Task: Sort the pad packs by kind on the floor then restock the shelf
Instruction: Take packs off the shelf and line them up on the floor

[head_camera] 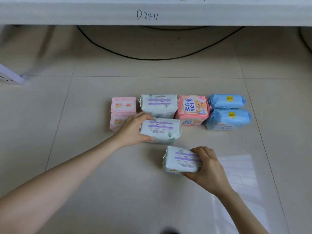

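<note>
Our left hand (133, 128) grips the middle white pack (160, 130) and our right hand (205, 168) clasps the near white pack (182, 160), lining both behind the far white pack (158, 104), kinds in columns.

Single head-worn wide-angle view, looking forward and steeply down onto the tiled floor (168, 200) from close above. Both forearms enter from the near edge of the frame. The far edge is closed by the front of a white shelf (101, 14), with curved distortion towards the corners.
</note>
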